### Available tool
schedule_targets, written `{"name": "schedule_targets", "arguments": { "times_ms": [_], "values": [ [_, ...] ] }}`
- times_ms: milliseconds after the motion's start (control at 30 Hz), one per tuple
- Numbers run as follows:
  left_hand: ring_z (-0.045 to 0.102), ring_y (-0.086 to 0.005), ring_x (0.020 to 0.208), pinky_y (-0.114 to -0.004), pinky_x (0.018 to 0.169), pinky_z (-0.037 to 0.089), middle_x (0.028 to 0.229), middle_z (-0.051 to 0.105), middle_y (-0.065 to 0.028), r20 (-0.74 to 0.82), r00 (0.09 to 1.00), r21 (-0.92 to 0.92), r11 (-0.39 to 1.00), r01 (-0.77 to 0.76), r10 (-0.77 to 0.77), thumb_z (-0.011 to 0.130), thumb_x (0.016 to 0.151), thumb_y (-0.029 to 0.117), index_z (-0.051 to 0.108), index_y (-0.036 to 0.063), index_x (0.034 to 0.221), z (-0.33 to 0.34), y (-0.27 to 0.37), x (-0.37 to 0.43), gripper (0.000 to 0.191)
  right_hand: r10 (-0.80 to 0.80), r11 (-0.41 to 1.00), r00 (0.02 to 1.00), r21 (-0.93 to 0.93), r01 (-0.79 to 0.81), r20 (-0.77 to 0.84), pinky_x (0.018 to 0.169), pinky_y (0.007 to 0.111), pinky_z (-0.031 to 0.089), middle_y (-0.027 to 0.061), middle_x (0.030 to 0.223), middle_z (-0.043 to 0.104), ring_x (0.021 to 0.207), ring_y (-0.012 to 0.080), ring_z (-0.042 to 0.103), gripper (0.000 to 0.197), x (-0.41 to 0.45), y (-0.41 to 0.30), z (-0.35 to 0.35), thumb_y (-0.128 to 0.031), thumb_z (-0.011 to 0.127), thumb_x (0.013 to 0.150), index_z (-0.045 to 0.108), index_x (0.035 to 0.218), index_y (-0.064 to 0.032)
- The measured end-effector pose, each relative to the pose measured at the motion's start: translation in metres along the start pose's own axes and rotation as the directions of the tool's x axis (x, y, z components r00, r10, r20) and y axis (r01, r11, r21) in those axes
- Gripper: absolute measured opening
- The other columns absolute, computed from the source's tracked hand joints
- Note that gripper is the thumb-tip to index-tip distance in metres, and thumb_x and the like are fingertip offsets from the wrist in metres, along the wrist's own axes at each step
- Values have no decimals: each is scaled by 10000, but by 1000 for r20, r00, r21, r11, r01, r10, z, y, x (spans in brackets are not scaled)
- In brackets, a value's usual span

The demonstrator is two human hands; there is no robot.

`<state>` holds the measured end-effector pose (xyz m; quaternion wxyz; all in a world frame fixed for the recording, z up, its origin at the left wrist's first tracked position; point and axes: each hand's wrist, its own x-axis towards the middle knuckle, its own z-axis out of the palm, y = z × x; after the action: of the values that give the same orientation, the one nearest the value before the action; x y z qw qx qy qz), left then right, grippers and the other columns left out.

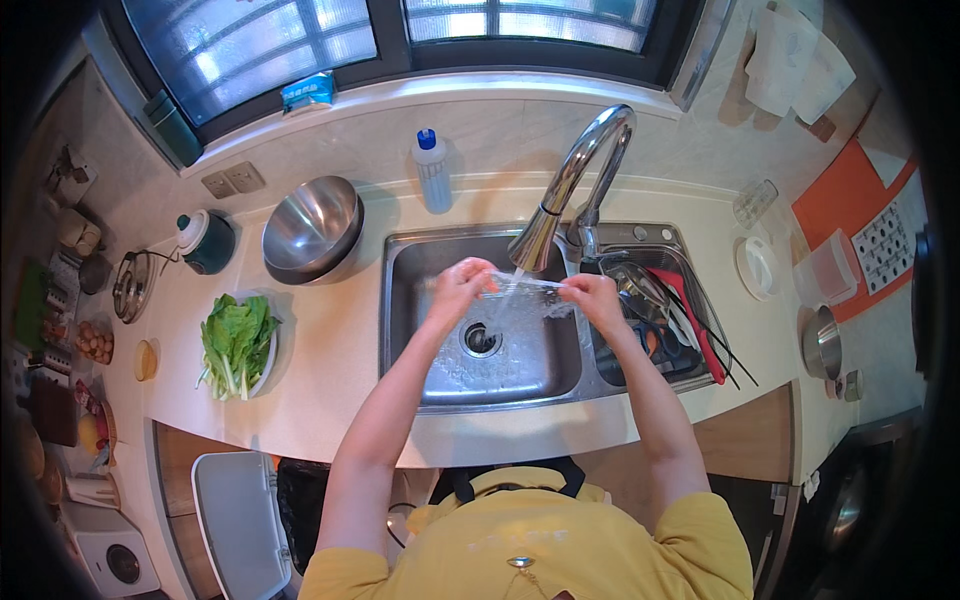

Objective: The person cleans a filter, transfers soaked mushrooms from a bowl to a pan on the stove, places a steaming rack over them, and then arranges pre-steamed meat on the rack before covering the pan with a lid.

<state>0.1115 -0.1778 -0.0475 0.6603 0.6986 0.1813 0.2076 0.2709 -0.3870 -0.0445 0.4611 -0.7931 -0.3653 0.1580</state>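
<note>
Over the steel sink basin (pixel 442 375), my left hand (pixel 463 286) and my right hand (pixel 594 296) pinch opposite ends of a thin, clear plastic piece (pixel 525 285), stretched between them. Its exact kind cannot be told; it may be film or a bag. Water runs from the chrome pull-out faucet (pixel 534 238) onto or just beside it and into the basin. The drain (pixel 480 340) lies below, between my forearms. Right of my right hand, a smaller basin holds a wire rack with utensils, among them a red-handled tool (pixel 694 322) and scissors.
Leafy greens (pixel 238 341) fill a pale bowl left of the sink. Steel mixing bowls (pixel 311 229) and a blue-capped bottle (pixel 433 172) stand behind. A glass (pixel 755 204), a white lid (pixel 757 268) and a steel pot (pixel 822 343) are at the right. An open bin (pixel 240 517) is below left.
</note>
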Motion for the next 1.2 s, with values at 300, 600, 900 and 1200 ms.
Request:
{"name": "schedule_targets", "arguments": {
  "times_ms": [300,600,900,1200],
  "values": [
    [596,-91,617,-224,555,462,717,617,-22,37,999,63,998,-15,13,579,848,137,622,13,874,-7,40,8,133,-42,994,998,-106,37,-44,642,309,487,126,761,655,697,223,636,123,-36,3,-16,-109,666,743,669,841,-35],
    [568,-105,689,-244,621,490,825,608,-50,-90,979,7,983,-185,185,546,870,117,603,24,908,-61,162,34,115,-551,832,815,-197,519,-181,634,346,487,138,787,629,717,293,615,92,-12,-135,-53,-51,630,775,655,863,-40],
    [531,-92,581,-229,534,451,685,583,-25,18,897,118,890,-440,441,584,856,160,624,19,937,35,298,158,167,-327,907,848,114,406,-417,582,223,452,34,761,644,650,80,566,149,32,-166,-159,-117,609,848,656,947,-17],
    [474,-84,449,-247,425,379,559,569,-29,96,950,435,846,-308,297,624,786,129,673,0,858,124,253,247,155,-86,880,935,414,233,-344,558,192,401,-4,690,590,618,46,506,166,71,-45,-145,-88,569,855,645,985,-21]
  ]
}}
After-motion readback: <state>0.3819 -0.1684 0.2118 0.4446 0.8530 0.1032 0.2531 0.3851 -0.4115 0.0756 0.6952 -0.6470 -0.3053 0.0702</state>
